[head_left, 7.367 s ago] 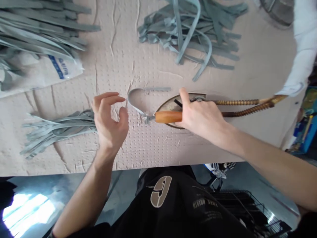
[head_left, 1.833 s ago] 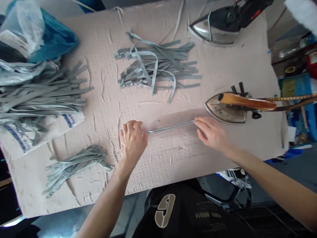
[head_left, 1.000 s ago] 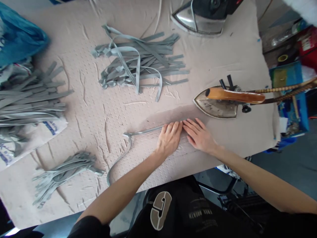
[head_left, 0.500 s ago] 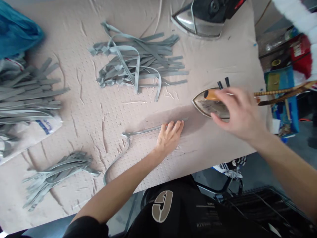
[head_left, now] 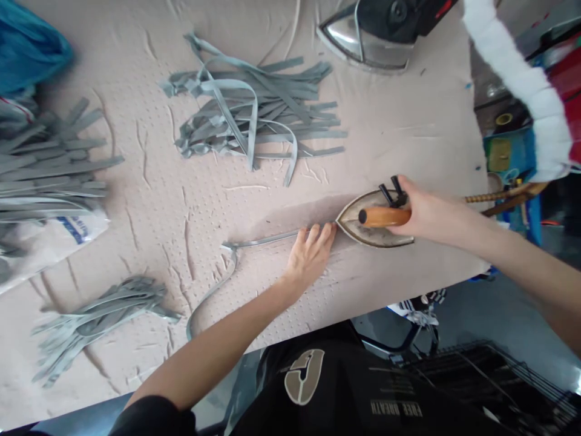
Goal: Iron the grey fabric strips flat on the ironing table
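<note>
Far left of the hands, grey fabric strips (head_left: pixel 59 163) lie in bundles, and a single grey strip (head_left: pixel 267 237) runs flat along the counter, its end curling loose beyond the left hand (head_left: pixel 308 257). That hand lies open, pinning the strip just short of the flat iron (head_left: pixel 374 219), whose wooden handle (head_left: pixel 384 217) is clenched in the right hand (head_left: pixel 431 215). Pressing looks like the step in hand, with bare padded counter (head_left: pixel 399 266) open between the iron and the near edge.

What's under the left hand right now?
The left hand rests on a grey strip lying on the pale dimpled pad; the strip's stretch under it is covered.
</note>
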`<state>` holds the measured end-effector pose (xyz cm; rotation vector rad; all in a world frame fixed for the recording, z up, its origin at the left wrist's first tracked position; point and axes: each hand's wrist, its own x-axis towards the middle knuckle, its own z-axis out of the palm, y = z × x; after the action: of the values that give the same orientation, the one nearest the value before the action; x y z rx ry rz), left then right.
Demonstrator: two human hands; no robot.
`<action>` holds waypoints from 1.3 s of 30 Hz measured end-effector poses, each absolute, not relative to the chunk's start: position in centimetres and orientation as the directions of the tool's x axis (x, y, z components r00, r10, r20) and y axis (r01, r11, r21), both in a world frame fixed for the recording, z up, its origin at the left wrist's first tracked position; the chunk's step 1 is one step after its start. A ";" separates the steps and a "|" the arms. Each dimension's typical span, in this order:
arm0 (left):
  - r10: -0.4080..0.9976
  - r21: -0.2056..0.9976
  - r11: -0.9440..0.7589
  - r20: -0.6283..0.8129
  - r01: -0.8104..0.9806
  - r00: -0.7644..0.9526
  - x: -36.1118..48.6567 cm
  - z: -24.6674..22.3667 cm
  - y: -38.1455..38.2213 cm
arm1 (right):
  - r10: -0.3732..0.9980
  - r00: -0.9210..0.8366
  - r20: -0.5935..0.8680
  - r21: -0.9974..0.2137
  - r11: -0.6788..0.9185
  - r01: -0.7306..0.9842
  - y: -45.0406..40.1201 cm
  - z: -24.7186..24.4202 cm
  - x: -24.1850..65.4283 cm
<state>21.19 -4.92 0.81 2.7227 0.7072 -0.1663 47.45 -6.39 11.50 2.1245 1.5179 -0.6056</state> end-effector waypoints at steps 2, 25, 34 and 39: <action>0.453 0.289 -0.821 -0.198 0.493 0.869 21.0 0.7 -4.9 | 0.711 0.301 -0.636 0.168 -0.254 0.953 -6.7 11.5 46.6; 0.499 0.329 -0.792 -0.134 0.514 0.856 13.0 0.0 -4.4 | 0.776 0.124 -0.618 0.139 -0.047 0.989 -4.9 10.7 40.2; 0.502 0.252 -0.854 0.171 0.455 0.848 6.8 -0.4 -1.5 | 0.825 0.084 -0.559 0.130 -0.013 0.991 -4.9 10.8 36.7; 0.471 0.250 -0.872 0.200 0.420 0.859 5.6 -0.7 -1.1 | 0.805 0.119 -0.581 0.203 0.002 0.979 -4.9 10.9 36.7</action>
<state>5.58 -1.15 -0.70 2.8364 0.6873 0.3793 36.74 -4.87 10.92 1.8421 1.7258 -0.4028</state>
